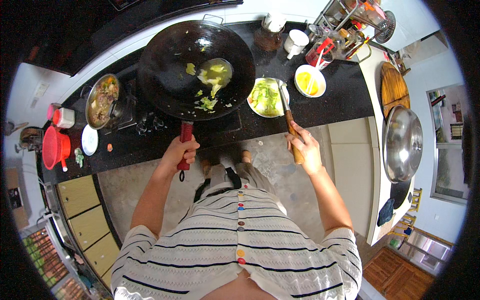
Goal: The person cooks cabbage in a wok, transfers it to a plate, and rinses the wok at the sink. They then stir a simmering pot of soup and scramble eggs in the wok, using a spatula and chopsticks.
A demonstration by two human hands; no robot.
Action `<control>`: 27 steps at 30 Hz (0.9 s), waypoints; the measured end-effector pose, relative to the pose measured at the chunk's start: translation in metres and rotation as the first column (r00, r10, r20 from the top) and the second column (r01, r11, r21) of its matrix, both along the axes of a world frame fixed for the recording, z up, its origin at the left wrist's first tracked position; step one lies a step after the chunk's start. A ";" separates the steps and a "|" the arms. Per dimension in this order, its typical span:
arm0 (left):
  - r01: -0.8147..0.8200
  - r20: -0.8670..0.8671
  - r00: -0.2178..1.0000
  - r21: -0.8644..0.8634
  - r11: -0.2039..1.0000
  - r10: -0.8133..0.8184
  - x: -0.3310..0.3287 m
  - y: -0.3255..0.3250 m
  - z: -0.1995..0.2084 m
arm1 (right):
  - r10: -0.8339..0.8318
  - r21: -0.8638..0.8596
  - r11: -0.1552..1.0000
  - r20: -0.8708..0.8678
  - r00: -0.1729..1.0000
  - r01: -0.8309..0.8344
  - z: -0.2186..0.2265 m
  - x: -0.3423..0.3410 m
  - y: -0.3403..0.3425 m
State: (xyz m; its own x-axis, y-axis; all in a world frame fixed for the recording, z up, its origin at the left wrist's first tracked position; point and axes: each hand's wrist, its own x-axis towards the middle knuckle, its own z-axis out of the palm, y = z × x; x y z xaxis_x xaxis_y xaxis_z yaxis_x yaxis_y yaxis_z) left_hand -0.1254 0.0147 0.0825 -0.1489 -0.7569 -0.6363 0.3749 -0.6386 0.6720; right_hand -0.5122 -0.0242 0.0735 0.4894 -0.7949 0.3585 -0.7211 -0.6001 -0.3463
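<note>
My left hand (181,154) is closed around the red handle of a large black wok (165,75). Inside the wok lie pieces of pale green leafy vegetable (206,103) and a small pool of liquid. In my right hand (306,146) is a spatula (290,117) with a wooden handle, gripped from above. Its metal end reaches the right rim of a white plate (256,111), which holds a heap of chopped greens (266,97) beside the wok. Whether the spatula touches the plate I cannot tell.
A white bowl (321,92) of yellow liquid with chopsticks and a white mug (296,42) stand right of the greens. Left are a pan of cooked food (103,102), a small white dish (90,140) and a red strainer (51,147). A metal lid (403,143) lies far right.
</note>
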 end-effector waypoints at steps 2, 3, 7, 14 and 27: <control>0.016 0.005 1.000 -0.008 1.000 -0.016 -0.002 -0.001 0.001 | -0.015 0.031 0.999 0.035 0.999 0.014 -0.004 0.001 0.000; 0.024 0.010 1.000 0.001 1.000 -0.024 -0.002 -0.002 0.002 | -0.029 0.090 0.996 0.055 0.998 0.024 -0.004 -0.001 0.000; 0.055 -0.020 0.998 0.018 0.998 -0.055 -0.004 -0.004 -0.002 | -0.180 0.157 0.978 0.291 0.940 0.139 0.018 0.002 0.011; 0.126 -0.096 0.988 0.032 0.991 -0.123 -0.014 -0.005 -0.014 | 0.020 -0.166 0.985 0.353 0.936 0.041 0.060 0.038 -0.009; 0.204 -0.193 0.960 0.003 0.979 -0.200 -0.054 -0.009 -0.009 | 0.175 -0.055 0.984 0.199 0.964 -0.167 0.042 0.080 -0.051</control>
